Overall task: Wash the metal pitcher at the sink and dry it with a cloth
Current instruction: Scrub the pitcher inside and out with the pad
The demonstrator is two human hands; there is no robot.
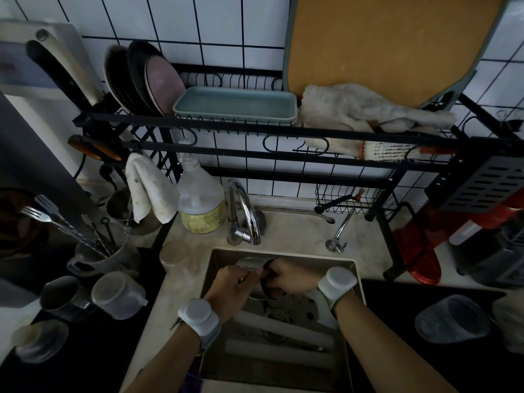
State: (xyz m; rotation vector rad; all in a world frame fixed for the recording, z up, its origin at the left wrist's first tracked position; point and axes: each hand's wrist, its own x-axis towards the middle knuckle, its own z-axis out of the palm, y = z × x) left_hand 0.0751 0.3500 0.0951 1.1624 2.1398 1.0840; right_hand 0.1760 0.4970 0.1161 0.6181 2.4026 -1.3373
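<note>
The left hand (235,285) and right hand (287,279), low in the sink (309,258), each close their grip round the pitcher (251,263), held between them below the faucet (246,211). It is stiff steel, likely light but slippery when wet, so the handle or rim looks the surest hold. A cloth (150,191) hangs up-left.

Dim kitchen, white tiled wall (255,24) behind black rack (241,130).

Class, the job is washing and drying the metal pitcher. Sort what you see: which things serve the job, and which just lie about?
For the job: pitcher, held by left hand and right hand; sink; tap; hanging cloth.
Lying about: plates, blue tray, cutting board, forks.
</note>
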